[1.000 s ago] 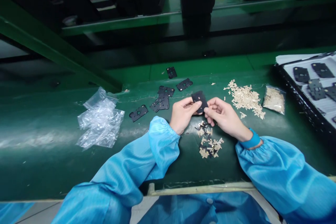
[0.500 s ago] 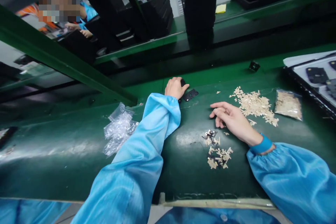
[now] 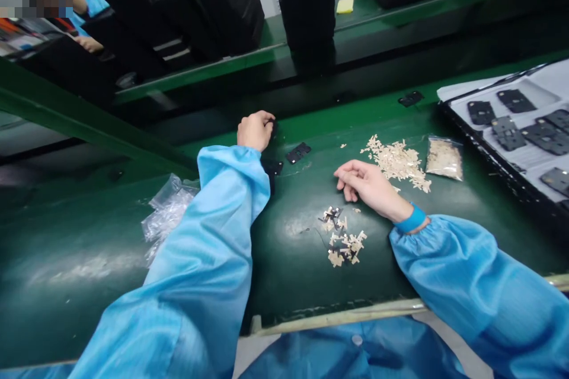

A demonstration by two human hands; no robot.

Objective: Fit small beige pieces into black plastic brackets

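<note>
Near the back of the bench, my left hand [image 3: 255,131] is closed on a black flat plastic part, mostly hidden by the fingers. Just below its wrist, another black part [image 3: 276,167] shows from behind the sleeve, and a flat black plate [image 3: 298,153] lies to the right. My right hand [image 3: 365,185] hovers over the bench with fingers loosely bent and nothing visible in them. Behind it spreads a heap of small cream pieces [image 3: 395,159]. Closer to me lie mixed cream and black bits [image 3: 345,247].
Clear plastic bags [image 3: 166,213] lie left of my left sleeve. A filled zip bag [image 3: 444,158] sits beside the cream heap. A tray [image 3: 486,157] of black parts stands at right. Black bins [image 3: 306,6] line the back shelf. A co-worker's hand [image 3: 89,43] shows at upper left.
The view has swung right, so things sit further left. My left hand has lifted slightly with the black part, and my right fingers have drawn closer together.
</note>
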